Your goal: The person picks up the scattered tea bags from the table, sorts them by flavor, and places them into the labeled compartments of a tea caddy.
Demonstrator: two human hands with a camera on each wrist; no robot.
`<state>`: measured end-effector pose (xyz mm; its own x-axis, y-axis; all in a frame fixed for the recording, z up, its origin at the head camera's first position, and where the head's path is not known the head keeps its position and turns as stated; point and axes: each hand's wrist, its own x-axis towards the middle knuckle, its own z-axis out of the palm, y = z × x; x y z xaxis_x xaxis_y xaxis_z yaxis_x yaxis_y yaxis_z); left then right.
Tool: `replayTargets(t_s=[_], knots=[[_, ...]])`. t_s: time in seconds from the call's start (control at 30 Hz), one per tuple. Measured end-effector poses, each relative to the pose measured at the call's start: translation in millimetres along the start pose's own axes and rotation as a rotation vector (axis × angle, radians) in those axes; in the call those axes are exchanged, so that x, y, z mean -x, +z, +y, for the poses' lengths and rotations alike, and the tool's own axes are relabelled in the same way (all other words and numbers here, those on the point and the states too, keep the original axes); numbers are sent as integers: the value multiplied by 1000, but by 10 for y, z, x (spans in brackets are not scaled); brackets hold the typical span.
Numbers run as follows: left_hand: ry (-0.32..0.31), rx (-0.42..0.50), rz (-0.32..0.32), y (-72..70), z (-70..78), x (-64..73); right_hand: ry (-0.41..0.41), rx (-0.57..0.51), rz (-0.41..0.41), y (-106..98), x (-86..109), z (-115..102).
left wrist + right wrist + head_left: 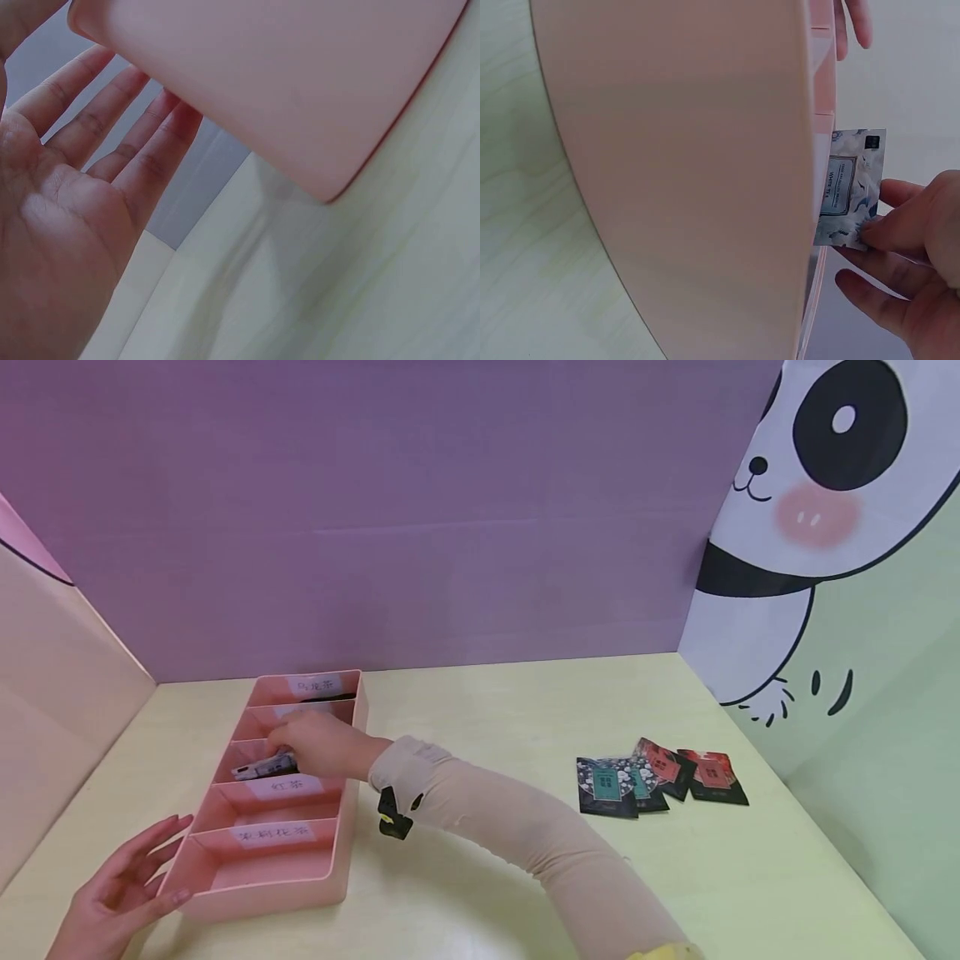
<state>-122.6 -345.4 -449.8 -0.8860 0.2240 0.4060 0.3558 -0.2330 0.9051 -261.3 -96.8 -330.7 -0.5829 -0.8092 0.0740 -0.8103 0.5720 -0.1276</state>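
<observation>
A pink divided box (339,860) with several compartments stands on the left of the table. My right hand (318,745) reaches over its middle compartment. Between thumb and fingers it pinches a pale, patterned tea bag packet (847,187), printed "WHITE TEA" in the right wrist view. This packet is partly down in the compartment, below the box rim in the head view. My left hand (123,889) is at the box's front left corner, its thumb on the front and its fairly straight fingers (154,142) touching the side.
Several dark tea packets, some with green labels (606,785) and some with red (716,774), lie overlapping at the right. White handwritten labels (273,834) mark the box's dividers. A dark packet edge (330,698) shows in the rearmost compartment. A purple wall (450,527) closes the back.
</observation>
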Motion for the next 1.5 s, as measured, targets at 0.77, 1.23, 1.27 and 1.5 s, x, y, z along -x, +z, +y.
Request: replayTargets(t_s=[0.77, 1.23, 1.27, 1.5], knots=[[67, 66, -55, -51, -51, -14, -86, 174, -138, 143, 32, -32], [78, 46, -55, -68, -66, 0, -155, 189, 52, 7, 418, 180], [86, 42, -61, -64, -68, -7, -157, 181, 70, -5, 462, 213], [111, 70, -103, -58, -74, -44, -132, 113, 128, 3, 812, 468]])
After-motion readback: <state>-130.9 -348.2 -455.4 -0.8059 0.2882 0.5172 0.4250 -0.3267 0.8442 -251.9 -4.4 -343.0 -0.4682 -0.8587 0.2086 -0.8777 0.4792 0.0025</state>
